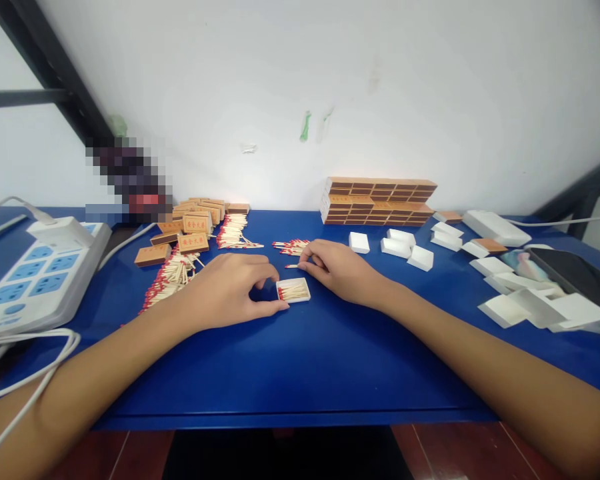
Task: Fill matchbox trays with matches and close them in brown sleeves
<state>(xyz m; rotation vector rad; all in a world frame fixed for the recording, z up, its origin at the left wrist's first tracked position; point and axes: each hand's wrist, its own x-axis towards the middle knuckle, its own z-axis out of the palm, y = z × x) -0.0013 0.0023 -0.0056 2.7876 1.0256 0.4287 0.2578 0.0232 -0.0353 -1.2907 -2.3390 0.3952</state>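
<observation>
My left hand [237,288] has its thumb and forefinger around the left end of a small white matchbox tray [309,297]. Inside that tray lie several red-tipped matches [294,291], heads toward the left. Just above and to the right, my right hand [333,267] pinches a single match [292,267], its red head pointing left. Behind the right fingertips is a small pile of matches [287,247] on the blue table [290,373]. A larger match heap [173,277] lies left of my left hand, partly hidden by it.
Printed matchboxes [195,223] are heaped at back left beside another match pile [234,230]. A stack of matchboxes [377,201] stands against the wall. White trays [395,247] are scattered right, near a phone [577,270]. A power strip [45,273] and cables are at left.
</observation>
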